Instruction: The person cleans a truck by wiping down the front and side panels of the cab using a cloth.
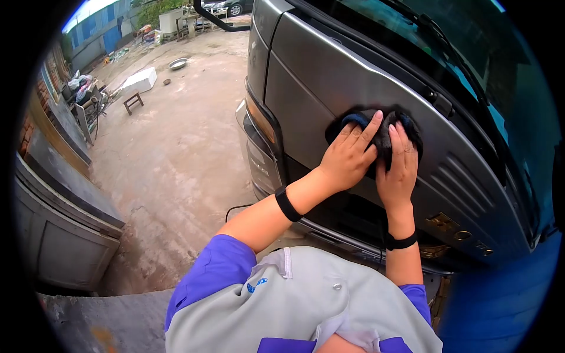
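Note:
Both of my hands press a dark, fluffy cloth (382, 136) against the grey front panel (318, 76) of a truck. My left hand (348, 157) lies on the cloth's left part, index finger stretched upward and the other fingers spread or slightly bent over a bluish fold. On the cloth's right part rests my right hand (398, 167), its fingers pointing up and its thumb apart. The two hands are close together but do not overlap. Black bands circle both wrists. Gold lettering (462, 235) shows on the panel to the lower right of the cloth.
The windshield wiper (450, 50) runs above the panel. A headlight (262, 126) and bumper are at the truck's left corner. On the concrete ground stand a small stool (133, 103), a white box (140, 80) and a metal basin (178, 63). A grey cabinet (65, 235) is at far left.

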A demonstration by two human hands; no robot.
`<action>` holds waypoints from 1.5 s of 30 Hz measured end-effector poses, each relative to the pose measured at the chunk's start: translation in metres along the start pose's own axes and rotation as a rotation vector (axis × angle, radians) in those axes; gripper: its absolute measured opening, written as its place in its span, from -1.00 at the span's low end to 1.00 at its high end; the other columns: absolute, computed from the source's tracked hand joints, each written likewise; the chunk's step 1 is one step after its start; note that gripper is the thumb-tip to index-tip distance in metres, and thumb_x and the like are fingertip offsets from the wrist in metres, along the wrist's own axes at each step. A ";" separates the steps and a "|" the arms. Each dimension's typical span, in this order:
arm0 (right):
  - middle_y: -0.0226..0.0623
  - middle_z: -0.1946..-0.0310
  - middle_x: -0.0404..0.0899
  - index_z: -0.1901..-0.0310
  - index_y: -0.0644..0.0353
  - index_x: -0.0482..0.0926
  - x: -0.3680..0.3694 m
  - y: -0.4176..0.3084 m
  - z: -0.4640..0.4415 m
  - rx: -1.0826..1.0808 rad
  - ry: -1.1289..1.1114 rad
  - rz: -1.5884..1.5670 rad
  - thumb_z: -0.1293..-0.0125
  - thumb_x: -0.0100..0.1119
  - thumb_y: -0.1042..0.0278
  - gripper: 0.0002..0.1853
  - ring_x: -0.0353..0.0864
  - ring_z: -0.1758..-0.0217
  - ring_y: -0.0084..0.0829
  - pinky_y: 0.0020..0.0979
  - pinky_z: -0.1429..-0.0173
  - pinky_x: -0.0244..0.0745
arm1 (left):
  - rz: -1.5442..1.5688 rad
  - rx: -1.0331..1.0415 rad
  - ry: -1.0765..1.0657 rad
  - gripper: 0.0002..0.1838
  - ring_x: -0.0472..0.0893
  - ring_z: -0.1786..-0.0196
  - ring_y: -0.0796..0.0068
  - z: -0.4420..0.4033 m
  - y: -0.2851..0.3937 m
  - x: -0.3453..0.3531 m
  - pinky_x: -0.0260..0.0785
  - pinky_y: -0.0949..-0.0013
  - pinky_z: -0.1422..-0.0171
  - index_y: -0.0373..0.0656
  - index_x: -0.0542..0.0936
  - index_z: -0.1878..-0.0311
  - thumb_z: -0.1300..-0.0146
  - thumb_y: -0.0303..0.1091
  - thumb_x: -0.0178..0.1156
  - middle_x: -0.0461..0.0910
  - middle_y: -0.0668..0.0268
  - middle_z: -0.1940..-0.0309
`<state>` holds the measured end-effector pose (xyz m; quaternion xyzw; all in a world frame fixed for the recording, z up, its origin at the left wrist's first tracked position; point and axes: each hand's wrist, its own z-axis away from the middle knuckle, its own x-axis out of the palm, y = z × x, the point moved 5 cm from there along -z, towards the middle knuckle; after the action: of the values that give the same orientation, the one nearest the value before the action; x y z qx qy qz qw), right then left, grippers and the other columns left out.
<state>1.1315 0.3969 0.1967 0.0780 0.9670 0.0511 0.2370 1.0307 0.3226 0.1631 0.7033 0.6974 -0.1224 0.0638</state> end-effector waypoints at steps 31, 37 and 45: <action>-0.26 -0.05 0.43 -0.07 -0.04 0.62 0.073 -0.053 0.033 0.048 0.029 0.207 -0.01 0.43 0.47 -0.49 0.40 -0.10 -0.11 -0.10 -0.21 0.37 | 0.135 -0.182 -0.100 -0.62 0.53 -0.15 -0.12 0.072 -0.065 -0.036 0.46 0.02 -0.28 -0.38 0.57 -0.06 -0.13 -0.54 0.21 0.31 -0.18 -0.42; -0.28 0.14 0.49 0.05 0.09 0.60 0.033 -0.064 -0.010 0.160 0.162 0.155 -0.02 0.60 0.26 -0.54 0.50 0.08 -0.16 -0.17 -0.06 0.39 | 0.303 -0.236 -0.013 -0.42 0.48 -0.15 -0.11 0.026 -0.091 -0.070 0.51 0.10 -0.17 -0.25 0.47 -0.28 -0.13 -0.64 0.25 0.17 -0.08 -0.31; -0.23 0.28 0.51 0.21 0.25 0.59 0.019 -0.053 -0.062 0.253 0.335 0.028 -0.21 0.53 0.26 -0.68 0.53 0.29 -0.25 -0.31 0.20 0.47 | 0.084 -0.217 0.096 -0.60 0.42 -0.12 -0.11 -0.040 -0.108 -0.066 0.38 0.02 -0.16 -0.23 0.53 -0.12 -0.20 -0.45 0.30 0.22 -0.04 -0.21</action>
<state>1.0789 0.3441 0.2359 0.1109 0.9904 -0.0552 0.0605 0.9268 0.2712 0.2273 0.7258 0.6788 -0.0094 0.1112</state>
